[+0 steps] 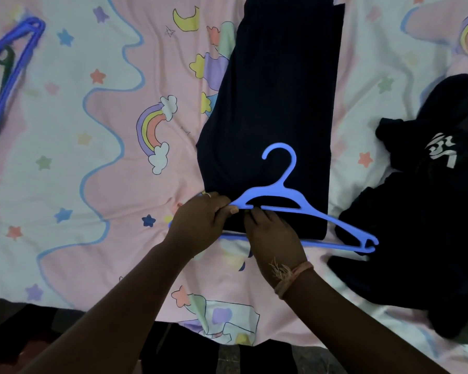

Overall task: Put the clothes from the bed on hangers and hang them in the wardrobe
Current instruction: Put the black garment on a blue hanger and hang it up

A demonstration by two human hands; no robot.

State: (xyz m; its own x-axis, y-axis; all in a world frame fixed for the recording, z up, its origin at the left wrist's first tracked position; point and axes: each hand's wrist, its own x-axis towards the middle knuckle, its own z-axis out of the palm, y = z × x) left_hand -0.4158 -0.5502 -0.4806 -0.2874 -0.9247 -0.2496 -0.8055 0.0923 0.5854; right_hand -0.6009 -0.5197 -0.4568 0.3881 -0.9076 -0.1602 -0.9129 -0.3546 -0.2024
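A folded dark navy garment [276, 103] lies lengthwise on the bed. A blue plastic hanger [284, 190] lies across its near end, hook pointing away from me. The garment's near end passes between the hanger's upper frame and its bottom bar. My left hand [200, 220] grips the hanger's left shoulder, thumb on top. My right hand [270, 233] rests on the garment's end just under the hanger's upper frame, fingers curled onto the cloth. A crumpled black garment with white print [427, 211] lies at the right.
The pink bedsheet [92, 157] with rainbows and stars covers the bed. More blue hangers [14, 63] lie at the far left. The bed's near edge [119, 311] runs along the bottom, with dark floor below it.
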